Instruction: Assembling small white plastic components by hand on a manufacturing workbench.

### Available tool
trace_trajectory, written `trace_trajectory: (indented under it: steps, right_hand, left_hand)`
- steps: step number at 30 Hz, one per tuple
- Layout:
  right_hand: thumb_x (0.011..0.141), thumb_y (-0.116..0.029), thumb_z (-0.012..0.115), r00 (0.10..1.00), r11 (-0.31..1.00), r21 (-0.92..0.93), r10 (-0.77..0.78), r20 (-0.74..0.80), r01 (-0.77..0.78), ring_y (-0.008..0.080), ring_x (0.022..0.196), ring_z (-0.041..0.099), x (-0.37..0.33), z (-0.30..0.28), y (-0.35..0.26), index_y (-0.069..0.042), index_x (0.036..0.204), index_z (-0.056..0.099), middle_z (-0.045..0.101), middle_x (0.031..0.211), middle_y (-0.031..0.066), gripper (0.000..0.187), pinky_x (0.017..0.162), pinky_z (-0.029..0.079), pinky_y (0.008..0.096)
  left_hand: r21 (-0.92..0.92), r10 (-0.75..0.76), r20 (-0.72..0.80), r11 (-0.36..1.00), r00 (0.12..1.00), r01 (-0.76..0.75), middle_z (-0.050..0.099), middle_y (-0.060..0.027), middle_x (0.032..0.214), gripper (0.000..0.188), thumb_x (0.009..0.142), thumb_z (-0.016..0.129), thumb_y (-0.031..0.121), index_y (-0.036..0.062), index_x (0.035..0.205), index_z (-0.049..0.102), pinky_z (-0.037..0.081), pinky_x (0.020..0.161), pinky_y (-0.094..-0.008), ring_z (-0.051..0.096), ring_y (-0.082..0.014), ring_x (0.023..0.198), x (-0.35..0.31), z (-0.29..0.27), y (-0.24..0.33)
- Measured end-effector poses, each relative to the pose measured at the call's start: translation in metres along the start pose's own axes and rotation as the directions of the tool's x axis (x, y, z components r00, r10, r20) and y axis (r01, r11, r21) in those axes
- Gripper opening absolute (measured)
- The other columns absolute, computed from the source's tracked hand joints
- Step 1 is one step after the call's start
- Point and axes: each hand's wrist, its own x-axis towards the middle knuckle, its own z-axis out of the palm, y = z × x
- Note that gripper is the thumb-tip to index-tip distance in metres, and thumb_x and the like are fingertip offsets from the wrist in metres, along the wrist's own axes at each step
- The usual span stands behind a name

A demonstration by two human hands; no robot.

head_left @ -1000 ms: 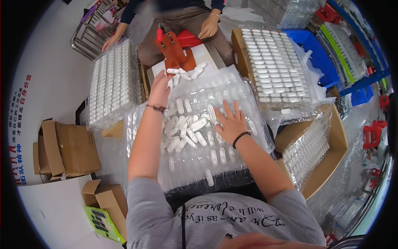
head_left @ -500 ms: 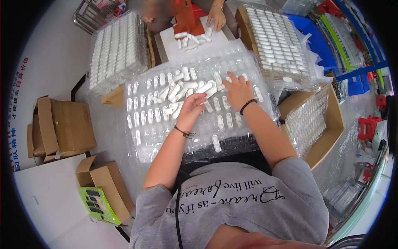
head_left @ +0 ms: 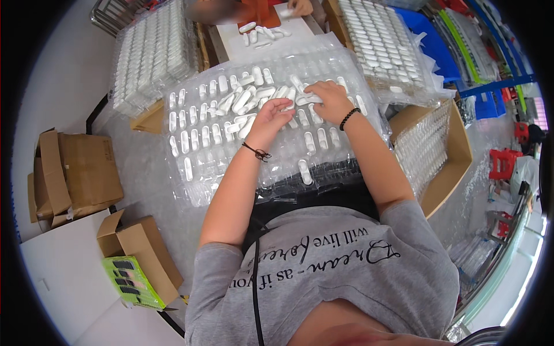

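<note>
White pieces: small, oblong and round-ended pieces (head_left: pixel 245 99) are seen, plain white with a faint shine; on several, a narrower oval outline is shown along the face.
Heap: many are piled at mixed angles in the middle of the clear tray (head_left: pixel 311 60), some tilted across others.
Rows: further pieces are set upright in line to the left and right of the heap; some pockets nearer the body are left unfilled.
Right hand: a white piece (head_left: pixel 304 99) is gripped crosswise by the fingers of the right hand (head_left: pixel 329 101), beside the heap's right edge.
Left hand: the fingers of the left hand (head_left: pixel 271 120) are curled at the heap's near edge; whether anything is gripped cannot be told.
Wrists: a dark cord (head_left: pixel 257 151) is worn on the left, black beads (head_left: pixel 350 119) on the right.
Far side: more loose pieces (head_left: pixel 268 36) are scattered on a white counter (head_left: pixel 294 43) before a co-worker's hand (head_left: pixel 300 7).
Flanks: filled trays are stacked at left (head_left: pixel 153 60) and right (head_left: pixel 381 49); clear trays are held in an open carton (head_left: pixel 453 161).
</note>
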Motion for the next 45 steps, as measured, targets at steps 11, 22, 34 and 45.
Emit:
trace_trajectory:
  steps: [11, 22, 34, 45]
  right_hand:
    - [0.078, -0.003, 0.063, 0.984, 0.938, 0.308, -0.177, 0.027, 0.16, 0.0309, 0.104, 0.057, 0.003, -0.007, -0.034, -0.01, 0.114, 0.059, 0.063, 0.112, 0.01, 0.038, 0.089, 0.046, 0.0384]
    - [0.084, -0.013, 0.066, 0.985, 0.816, 0.574, -0.041, 0.169, -0.064, 0.0295, 0.107, 0.059, -0.017, 0.0, -0.055, -0.002, 0.125, 0.049, 0.059, 0.118, 0.0173, 0.046, 0.089, 0.047, 0.0371]
    - [0.078, 0.001, 0.054, 0.979, 0.713, 0.676, 0.079, 0.189, -0.187, 0.0136, 0.082, 0.055, -0.017, 0.001, -0.038, -0.008, 0.121, 0.053, 0.053, 0.106, 0.0072, 0.044, 0.071, 0.048, 0.0282]
    - [0.081, -0.002, 0.057, 0.974, 0.824, 0.546, 0.034, 0.222, -0.153, 0.0118, 0.082, 0.06, -0.015, 0.015, -0.032, -0.004, 0.106, 0.065, 0.064, 0.098, 0.005, 0.026, 0.074, 0.049, 0.0274]
  left_hand:
    - [0.041, 0.114, 0.087, 0.992, 0.99, -0.118, 0.048, -0.0127, 0.133, 0.055, 0.087, 0.064, 0.003, 0.0065, 0.137, 0.041, 0.047, 0.092, -0.0282, 0.059, -0.019, 0.109, -0.005, 0.01, 0.006]
    - [0.122, 0.086, 0.029, 0.989, 0.996, -0.089, 0.058, -0.0049, 0.1, 0.034, 0.089, 0.066, 0.01, 0.0048, 0.118, 0.049, 0.048, 0.062, -0.0221, 0.057, -0.0086, 0.069, 0.002, 0.002, -0.003]
    - [-0.054, -0.064, -0.087, 0.997, 0.994, 0.059, 0.064, -0.008, 0.102, 0.041, 0.097, 0.053, 0.017, 0.012, 0.136, 0.04, 0.055, 0.07, -0.0282, 0.064, -0.0165, 0.081, -0.001, 0.009, 0.009]
    - [-0.164, 0.016, -0.177, 0.985, 0.984, -0.045, 0.059, -0.0038, 0.096, 0.041, 0.092, 0.059, 0.009, 0.0092, 0.13, 0.043, 0.058, 0.077, -0.0303, 0.063, -0.0145, 0.09, 0.001, 0.009, 0.005]
